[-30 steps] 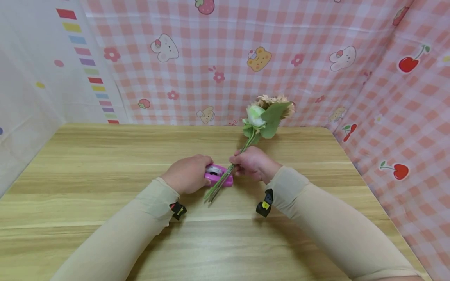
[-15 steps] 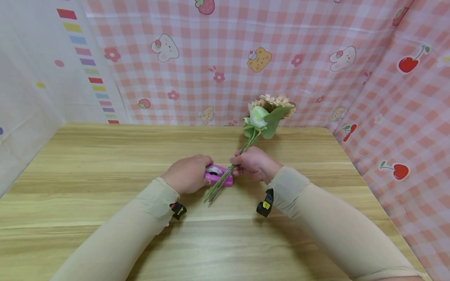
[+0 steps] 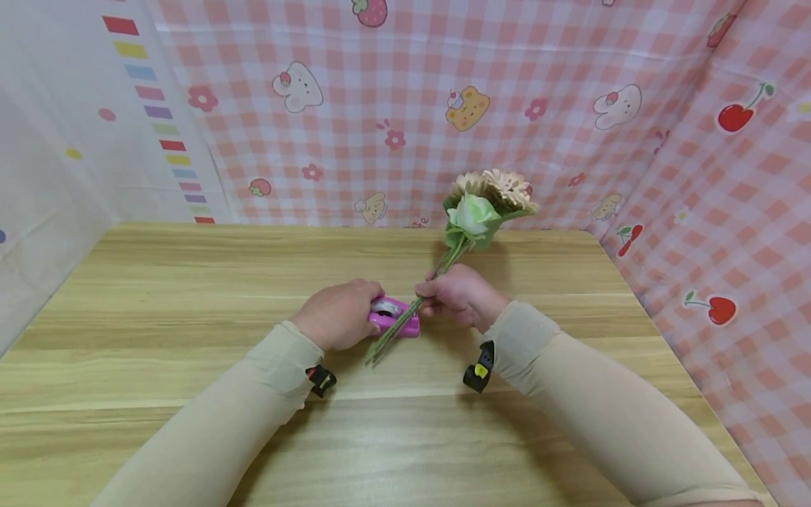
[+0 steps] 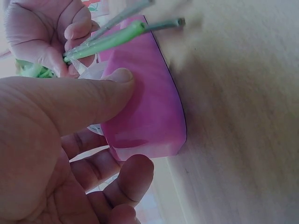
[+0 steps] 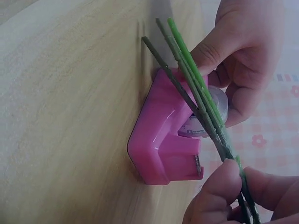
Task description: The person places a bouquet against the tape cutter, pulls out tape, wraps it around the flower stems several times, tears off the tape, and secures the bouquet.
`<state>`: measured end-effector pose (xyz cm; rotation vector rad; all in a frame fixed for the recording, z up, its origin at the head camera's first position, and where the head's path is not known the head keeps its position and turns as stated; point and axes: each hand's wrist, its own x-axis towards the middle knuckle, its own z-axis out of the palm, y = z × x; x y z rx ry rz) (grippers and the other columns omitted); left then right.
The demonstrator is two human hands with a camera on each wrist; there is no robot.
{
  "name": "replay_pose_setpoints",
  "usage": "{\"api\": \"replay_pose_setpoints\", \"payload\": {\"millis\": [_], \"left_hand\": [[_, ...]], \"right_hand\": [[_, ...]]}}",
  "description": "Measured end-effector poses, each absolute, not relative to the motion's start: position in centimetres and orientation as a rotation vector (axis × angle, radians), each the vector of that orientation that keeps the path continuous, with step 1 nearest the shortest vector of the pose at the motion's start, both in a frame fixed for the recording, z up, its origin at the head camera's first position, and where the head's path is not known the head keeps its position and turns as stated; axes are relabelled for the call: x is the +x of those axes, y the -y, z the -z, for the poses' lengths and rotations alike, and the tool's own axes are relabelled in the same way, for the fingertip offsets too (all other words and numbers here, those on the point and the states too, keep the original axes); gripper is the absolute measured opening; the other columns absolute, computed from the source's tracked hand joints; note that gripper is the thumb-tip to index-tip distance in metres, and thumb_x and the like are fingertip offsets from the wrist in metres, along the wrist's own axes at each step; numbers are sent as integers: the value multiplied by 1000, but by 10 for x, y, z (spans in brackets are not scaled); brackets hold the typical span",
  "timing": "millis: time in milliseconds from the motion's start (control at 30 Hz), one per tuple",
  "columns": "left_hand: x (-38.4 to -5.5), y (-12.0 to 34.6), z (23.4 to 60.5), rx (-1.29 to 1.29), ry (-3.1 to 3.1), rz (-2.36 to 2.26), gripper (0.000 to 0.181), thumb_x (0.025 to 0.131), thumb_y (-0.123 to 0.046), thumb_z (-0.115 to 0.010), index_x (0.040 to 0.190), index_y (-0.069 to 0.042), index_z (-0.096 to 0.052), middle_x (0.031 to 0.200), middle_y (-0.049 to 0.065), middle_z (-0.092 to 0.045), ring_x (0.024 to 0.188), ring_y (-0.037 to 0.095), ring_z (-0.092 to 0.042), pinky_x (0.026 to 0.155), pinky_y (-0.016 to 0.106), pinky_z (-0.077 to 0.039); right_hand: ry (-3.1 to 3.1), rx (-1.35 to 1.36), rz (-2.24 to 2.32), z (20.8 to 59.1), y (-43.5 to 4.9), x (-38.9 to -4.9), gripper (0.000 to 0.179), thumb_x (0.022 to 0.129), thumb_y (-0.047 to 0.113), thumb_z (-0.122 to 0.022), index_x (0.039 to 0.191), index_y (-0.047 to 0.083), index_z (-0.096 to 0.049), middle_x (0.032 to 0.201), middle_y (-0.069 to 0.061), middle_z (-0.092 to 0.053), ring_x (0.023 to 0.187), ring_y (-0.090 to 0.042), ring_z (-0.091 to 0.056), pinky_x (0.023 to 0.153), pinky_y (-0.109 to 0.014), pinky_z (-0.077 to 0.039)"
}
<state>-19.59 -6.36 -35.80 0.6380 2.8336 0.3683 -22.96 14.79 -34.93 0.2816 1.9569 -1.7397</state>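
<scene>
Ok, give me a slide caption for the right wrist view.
Right hand pinches green flower stems across a pink tape dispenser steadied by the left hand.

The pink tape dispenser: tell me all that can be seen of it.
The pink tape dispenser is a small glossy block, plastic by its look, with rounded corners, standing on the wooden table. A roll of clear tape sits in its cradle, and a serrated cutter shows at one end. The left hand grips it, thumb pressed on its side. The green flower stems, held by the right hand, lie across its top.
</scene>
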Motion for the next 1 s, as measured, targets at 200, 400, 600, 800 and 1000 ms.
{"api": "replay_pose_setpoints", "payload": {"millis": [200,400,600,800,1000], "left_hand": [[-196,63,358,634,-2833,-376,55,96,-33,-78,143,-11,-60,131,9,-68,108,24,-68,100,47,-58],[-196,64,359,646,-2833,-379,55,96,-33,-78,143,-10,-60,130,9,-68,109,25,-68,100,47,-58],[-196,64,360,644,-2838,-380,53,95,-32,-79,140,-11,-62,130,9,-68,110,25,-68,100,47,-58],[-196,64,359,642,-2838,-382,51,95,-31,-79,139,-12,-62,128,8,-68,108,24,-68,99,47,-58],[-196,64,360,656,-2844,-378,50,95,-30,-79,138,-11,-63,127,8,-69,108,24,-68,99,46,-58]], "right_hand": [[-1906,299,1758,346,-147,-229,23,103,-3,-57,82,6,-52,66,-3,-59,60,-13,-60,62,-23,-58],[-1857,304,1779,345,-148,-228,23,106,-2,-52,84,6,-50,68,-4,-57,62,-13,-57,62,-21,-58],[-1830,312,1790,345,-148,-228,23,106,-2,-51,85,7,-47,69,-4,-57,63,-12,-58,62,-21,-58],[-1821,318,1797,346,-150,-229,23,106,-2,-51,84,7,-49,71,-4,-57,65,-13,-58,63,-21,-58],[-1789,329,1810,349,-149,-232,23,104,-3,-49,82,2,-56,69,-5,-58,62,-13,-59,62,-22,-58]]}}
